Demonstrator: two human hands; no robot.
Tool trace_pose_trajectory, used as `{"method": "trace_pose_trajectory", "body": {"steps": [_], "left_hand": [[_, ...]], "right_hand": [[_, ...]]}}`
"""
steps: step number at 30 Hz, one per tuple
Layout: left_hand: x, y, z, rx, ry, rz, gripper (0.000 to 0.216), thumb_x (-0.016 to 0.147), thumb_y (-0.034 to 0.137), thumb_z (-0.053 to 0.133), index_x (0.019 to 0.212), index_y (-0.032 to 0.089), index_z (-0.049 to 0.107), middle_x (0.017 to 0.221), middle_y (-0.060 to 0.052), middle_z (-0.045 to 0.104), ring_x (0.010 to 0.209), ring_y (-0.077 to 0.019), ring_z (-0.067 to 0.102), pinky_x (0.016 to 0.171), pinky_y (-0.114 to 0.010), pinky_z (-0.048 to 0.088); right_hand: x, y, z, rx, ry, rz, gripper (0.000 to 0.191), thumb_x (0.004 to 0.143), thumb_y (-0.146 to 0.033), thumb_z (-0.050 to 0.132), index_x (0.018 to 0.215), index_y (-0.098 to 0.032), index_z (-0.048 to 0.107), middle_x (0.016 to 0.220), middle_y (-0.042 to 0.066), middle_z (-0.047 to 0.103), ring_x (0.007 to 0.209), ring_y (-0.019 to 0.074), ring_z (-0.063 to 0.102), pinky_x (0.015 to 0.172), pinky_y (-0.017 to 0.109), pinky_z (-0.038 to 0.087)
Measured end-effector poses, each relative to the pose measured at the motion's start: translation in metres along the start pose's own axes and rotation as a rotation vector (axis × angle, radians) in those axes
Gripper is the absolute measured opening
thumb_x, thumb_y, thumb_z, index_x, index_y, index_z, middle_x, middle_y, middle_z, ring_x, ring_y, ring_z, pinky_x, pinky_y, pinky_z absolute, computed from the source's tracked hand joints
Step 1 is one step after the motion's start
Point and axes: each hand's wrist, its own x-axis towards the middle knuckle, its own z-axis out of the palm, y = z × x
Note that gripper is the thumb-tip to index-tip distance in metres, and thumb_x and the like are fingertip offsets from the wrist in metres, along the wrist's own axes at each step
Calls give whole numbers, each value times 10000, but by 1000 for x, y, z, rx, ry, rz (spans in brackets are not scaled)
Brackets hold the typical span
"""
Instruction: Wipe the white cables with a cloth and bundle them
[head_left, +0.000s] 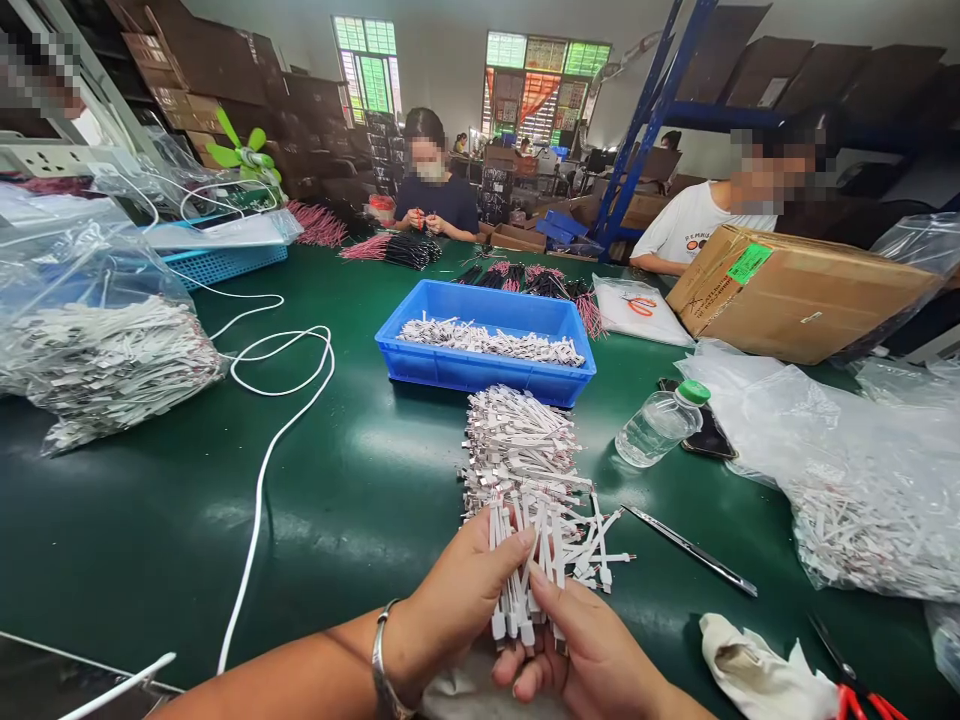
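My left hand (469, 565) is closed around a bunch of short white flat cables (510, 605) with white plugs at their ends. Beside it, my right hand (585, 625) grips more of the same cables, its thumb pressed on them from the right. The two hands nearly touch near the table's front edge. Just beyond them lies a long heap of loose white cables (521, 440). Behind the heap stands a blue plastic bin (487, 375) with more white cables inside. Parts of the held bunch are hidden by my fingers.
A utility knife (690, 550), scissors (851, 675) and a water bottle (660, 425) lie to the right. Filled plastic bags (120, 370) flank both sides. A white cord (259, 510) loops at left. Two co-workers sit across the green table (360, 500); a cardboard box (795, 295) stands back right.
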Motion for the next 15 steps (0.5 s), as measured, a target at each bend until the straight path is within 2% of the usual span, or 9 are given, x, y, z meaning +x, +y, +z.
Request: {"method": "trace_pose_trajectory", "body": {"steps": [3, 7, 10, 12, 15], "left_hand": [[-1, 3, 2, -33, -10, -1, 281, 827, 344, 603, 1001, 138, 523, 762, -45, 612, 604, -120, 568, 570, -229, 464], [-2, 7, 3, -72, -87, -27, 347, 806, 302, 619, 1091, 129, 524, 810, -77, 643, 615, -124, 577, 546, -213, 446], [-2, 10, 2, -103, -120, -50, 400, 773, 188, 602, 1162, 143, 520, 851, -77, 656, 615, -122, 583, 568, -220, 450], [-1, 12, 0, -142, -117, -72, 450, 732, 115, 571, 1178, 157, 527, 884, -72, 662, 622, -123, 590, 612, -242, 465], [0, 14, -1, -192, -52, -114, 471, 710, 95, 562, 1179, 141, 541, 954, -95, 663, 755, -166, 623, 697, -277, 477]], "right_hand": [[-2, -2, 1, -13, -1, -17, 571, 729, -588, 666, 973, -79, 588, 745, 91, 676, 586, 156, 680, 462, 159, 524], [-4, -5, 3, -34, -22, -58, 466, 739, -475, 716, 979, -94, 595, 808, 77, 669, 589, 129, 670, 459, 143, 510], [-6, -8, 5, -48, 10, -77, 458, 725, -434, 742, 996, -98, 590, 808, 66, 659, 590, 121, 663, 463, 137, 503], [-7, -10, 8, -59, 53, -75, 450, 747, -435, 722, 1008, -94, 587, 810, 68, 655, 590, 117, 660, 463, 133, 498], [-10, -14, 12, -70, 114, -70, 429, 783, -438, 685, 1023, -97, 582, 826, 73, 659, 591, 110, 654, 464, 130, 493]]}}
